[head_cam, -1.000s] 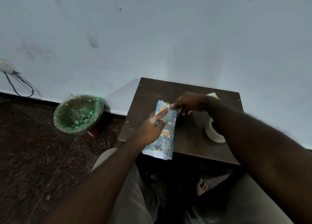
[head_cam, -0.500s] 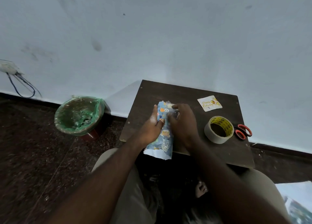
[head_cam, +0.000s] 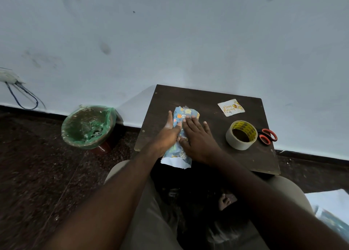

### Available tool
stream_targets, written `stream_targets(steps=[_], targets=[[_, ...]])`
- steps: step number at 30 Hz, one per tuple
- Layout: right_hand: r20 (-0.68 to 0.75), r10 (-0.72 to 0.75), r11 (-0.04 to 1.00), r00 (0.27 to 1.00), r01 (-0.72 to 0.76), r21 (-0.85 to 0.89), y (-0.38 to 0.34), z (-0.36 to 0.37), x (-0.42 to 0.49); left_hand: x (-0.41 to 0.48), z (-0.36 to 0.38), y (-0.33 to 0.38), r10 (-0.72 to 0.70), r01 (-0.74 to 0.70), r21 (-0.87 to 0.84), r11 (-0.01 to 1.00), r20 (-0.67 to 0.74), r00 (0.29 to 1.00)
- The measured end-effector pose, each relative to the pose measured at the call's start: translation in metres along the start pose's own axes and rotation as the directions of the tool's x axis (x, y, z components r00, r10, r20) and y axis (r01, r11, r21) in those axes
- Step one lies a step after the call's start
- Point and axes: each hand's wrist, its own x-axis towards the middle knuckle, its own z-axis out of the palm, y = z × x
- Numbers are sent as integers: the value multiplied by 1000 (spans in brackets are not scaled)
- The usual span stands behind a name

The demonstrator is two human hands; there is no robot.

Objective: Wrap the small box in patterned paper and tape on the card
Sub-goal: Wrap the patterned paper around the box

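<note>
Moved: the right hand (head_cam: 198, 138) has left the parcel's far end, where it pinched the paper a second ago. It now lies flat on top, fingers spread, palm pressing down.
Left hand: the left hand (head_cam: 168, 134) stands braced along the parcel's left side, fingers straight and together, thumb laid over the top.
Parcel: the small box is hidden inside the blue animal-print paper (head_cam: 186, 114). It lies lengthwise at the near left of the table (head_cam: 207, 100), and its open white end overhangs the near edge.
Meaning: the far fold appears to be done and is being smoothed, while the near end is not yet closed.
Uncovered: the right forearm no longer crosses the table, so the birthday card (head_cam: 230, 107), tape roll (head_cam: 229, 136) and orange-handled scissors (head_cam: 268, 136) show in full.
Card: it lies untaped at the far right, well apart from the parcel.
Beyond: a green-lined bin (head_cam: 111, 115) stands on the floor to the left.
</note>
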Motion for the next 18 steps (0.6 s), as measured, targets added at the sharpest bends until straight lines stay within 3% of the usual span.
stream_targets(steps=[6, 11, 15, 18], targets=[[45, -7, 999, 999, 9, -43, -4, -12, 2, 2, 1, 6, -30, 30, 49, 998, 11, 999], [122, -7, 995, 993, 18, -93, -2, -31, 7, 1, 6, 2, -13, 13, -114, 993, -2, 1000], [97, 120, 988, 988, -128, 86, -5, -31, 4, 5, 6, -1, -31, 18, -134, 991, -96, 995], [63, 151, 951, 987, -162, 264, -7, -24, 0, 0, 10, -9, 96, -97, 10, 995, -246, 964]])
